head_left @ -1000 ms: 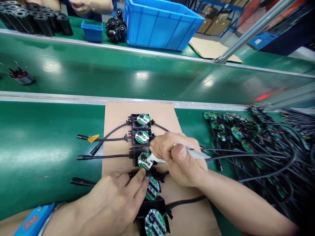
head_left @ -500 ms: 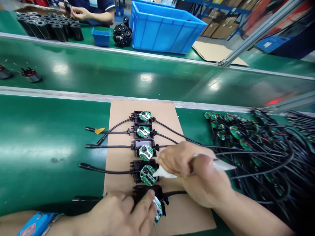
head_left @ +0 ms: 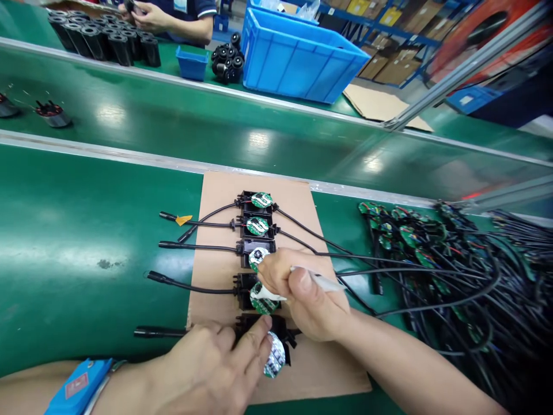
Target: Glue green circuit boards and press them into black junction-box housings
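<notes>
— Hands first: where, and gripping what?

— Right hand (head_left: 311, 300) clenched around a white applicator (head_left: 317, 281), its tip laid on the fourth circuit board (head_left: 261, 298) in the row. Left hand (head_left: 216, 369) flat on the near edge of the cardboard sheet (head_left: 220, 190), fingers (head_left: 254, 344) pressing the nearest black housing (head_left: 259, 328), nothing gripped. Blue wrist strap (head_left: 75, 387) on that arm.

— And the row itself?

— Five black housings on the cardboard, each with a round green board, cables running left and right. Nearest board (head_left: 275, 360) tilted up on edge, just beside the left fingertips.

— Containers?

— Large blue crate (head_left: 302, 57) on the far desk, contents hidden behind its wall. Small blue bin (head_left: 191, 62) left of it, inside not visible. Black cylindrical parts (head_left: 224, 57) heaped between the two, more black cylinders (head_left: 103, 37) standing in rows far left.

— Anything loose on the right?

— Tangled pile of boards and cables (head_left: 432, 259) on the green desk (head_left: 86, 230). Another person's hands (head_left: 147, 14) at the far side.
</notes>
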### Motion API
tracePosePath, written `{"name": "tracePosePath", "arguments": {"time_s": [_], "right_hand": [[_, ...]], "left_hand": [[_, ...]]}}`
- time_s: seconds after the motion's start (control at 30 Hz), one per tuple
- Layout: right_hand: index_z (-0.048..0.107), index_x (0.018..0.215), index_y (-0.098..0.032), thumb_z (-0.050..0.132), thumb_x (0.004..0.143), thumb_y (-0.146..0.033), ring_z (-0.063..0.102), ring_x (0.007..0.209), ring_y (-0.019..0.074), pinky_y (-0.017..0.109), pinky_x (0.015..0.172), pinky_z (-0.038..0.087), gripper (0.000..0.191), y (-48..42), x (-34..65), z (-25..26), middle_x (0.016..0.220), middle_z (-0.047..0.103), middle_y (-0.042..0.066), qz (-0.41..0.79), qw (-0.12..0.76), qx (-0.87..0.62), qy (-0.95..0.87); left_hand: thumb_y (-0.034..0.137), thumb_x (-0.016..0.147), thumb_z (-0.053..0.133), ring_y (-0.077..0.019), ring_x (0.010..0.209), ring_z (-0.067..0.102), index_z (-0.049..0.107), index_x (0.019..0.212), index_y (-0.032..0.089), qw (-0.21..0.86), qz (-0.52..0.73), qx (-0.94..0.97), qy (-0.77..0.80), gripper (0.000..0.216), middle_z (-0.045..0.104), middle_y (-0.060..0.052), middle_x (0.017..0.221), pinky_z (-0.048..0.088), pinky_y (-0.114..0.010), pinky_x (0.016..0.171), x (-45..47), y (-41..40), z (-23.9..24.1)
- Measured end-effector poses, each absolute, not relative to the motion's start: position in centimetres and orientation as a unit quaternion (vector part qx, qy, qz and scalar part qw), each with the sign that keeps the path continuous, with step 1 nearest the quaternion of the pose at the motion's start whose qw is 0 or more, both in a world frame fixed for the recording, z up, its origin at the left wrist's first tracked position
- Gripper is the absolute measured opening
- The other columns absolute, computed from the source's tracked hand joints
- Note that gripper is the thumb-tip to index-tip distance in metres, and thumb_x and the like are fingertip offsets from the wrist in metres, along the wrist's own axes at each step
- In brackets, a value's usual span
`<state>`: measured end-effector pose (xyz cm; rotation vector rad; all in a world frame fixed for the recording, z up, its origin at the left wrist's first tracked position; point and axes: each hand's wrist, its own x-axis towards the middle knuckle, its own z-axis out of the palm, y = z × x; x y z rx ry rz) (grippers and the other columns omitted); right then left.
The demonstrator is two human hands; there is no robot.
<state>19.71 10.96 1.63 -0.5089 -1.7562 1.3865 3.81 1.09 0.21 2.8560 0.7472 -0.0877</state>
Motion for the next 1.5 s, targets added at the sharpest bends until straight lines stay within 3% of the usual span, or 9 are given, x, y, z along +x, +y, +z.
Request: {"name": "tracePosePath", "arguments": {"time_s": [0.4, 0.57, 0.77, 0.93, 1.1, 1.23, 1.5], "right_hand": [[0.045, 0.063, -0.019, 0.044, 0.095, -0.047, 0.033, 0.048, 0.0101, 0.028, 0.048, 0.025, 0.043, 9.8, 21.9, 2.9, 0.054, 0.034, -0.003, 0.576, 0.389, -0.243, -0.676], [0.045, 0.059, -0.019, 0.048, 0.093, -0.049, 0.034, 0.049, 0.0106, 0.028, 0.048, 0.024, 0.045, 10.3, 21.3, 2.7, 0.052, 0.033, -0.003, 0.564, 0.432, -0.25, -0.658], [0.046, 0.064, -0.019, 0.044, 0.095, -0.048, 0.033, 0.047, 0.01, 0.027, 0.047, 0.023, 0.043, 11.1, 21.0, 1.9, 0.054, 0.035, -0.003, 0.558, 0.41, -0.234, -0.683], [0.047, 0.064, -0.019, 0.045, 0.095, -0.044, 0.032, 0.048, 0.0101, 0.028, 0.048, 0.025, 0.041, 10.7, 21.6, 2.5, 0.055, 0.035, -0.003, 0.559, 0.413, -0.225, -0.683], [0.046, 0.06, -0.019, 0.05, 0.092, -0.05, 0.034, 0.049, 0.0113, 0.03, 0.049, 0.028, 0.045, 7.6, 21.9, 4.2, 0.054, 0.033, -0.003, 0.612, 0.446, -0.26, -0.599], [0.04, 0.06, -0.02, 0.049, 0.092, -0.048, 0.027, 0.046, 0.0103, 0.028, 0.046, 0.022, 0.043, 5.6, 21.0, 3.6, 0.051, 0.028, -0.004, 0.644, 0.431, -0.237, -0.586], [0.043, 0.063, -0.021, 0.045, 0.093, -0.045, 0.026, 0.045, 0.0099, 0.027, 0.045, 0.018, 0.039, 5.1, 20.0, 1.7, 0.052, 0.029, -0.004, 0.612, 0.415, -0.232, -0.632]], "left_hand": [[0.015, 0.09, 0.038, -0.0279, 0.085, 0.071, 0.04, 0.141, 0.002, 0.102, -0.022, 0.963, 0.247, 0.053, 0.035, -0.026, 0.145, 0.059, -0.035, 0.058, 3.6, 1.1, 0.2], [0.014, 0.09, 0.038, -0.025, 0.082, 0.071, 0.042, 0.14, 0.003, 0.101, -0.028, 0.964, 0.243, 0.052, 0.037, -0.024, 0.144, 0.059, -0.034, 0.059, 3.5, 1.2, 0.1], [0.017, 0.091, 0.041, -0.0245, 0.088, 0.069, 0.046, 0.138, 0.005, 0.1, -0.003, 0.962, 0.256, 0.049, 0.042, -0.021, 0.143, 0.058, -0.034, 0.065, 3.5, 1.2, 0.3], [0.017, 0.09, 0.044, -0.0221, 0.079, 0.069, 0.047, 0.137, 0.005, 0.086, 0.014, 0.962, 0.257, 0.049, 0.045, -0.022, 0.141, 0.055, -0.032, 0.057, 3.3, 0.5, -0.4], [0.011, 0.087, 0.048, -0.0149, 0.059, 0.063, 0.061, 0.12, 0.011, 0.04, 0.102, 0.977, 0.181, 0.036, 0.064, -0.015, 0.124, 0.045, -0.026, 0.041, 3.3, -1.3, -1.2], [0.012, 0.089, 0.048, -0.0161, 0.068, 0.065, 0.062, 0.118, 0.011, 0.048, 0.1, 0.979, 0.174, 0.032, 0.07, -0.011, 0.114, 0.047, -0.024, 0.043, 3.4, -1.8, -0.5], [0.014, 0.087, 0.054, -0.0138, 0.054, 0.06, 0.059, 0.122, 0.008, 0.048, 0.072, 0.98, 0.178, 0.035, 0.07, -0.013, 0.111, 0.044, -0.026, 0.038, 3.1, -1.5, 0.8]]}}
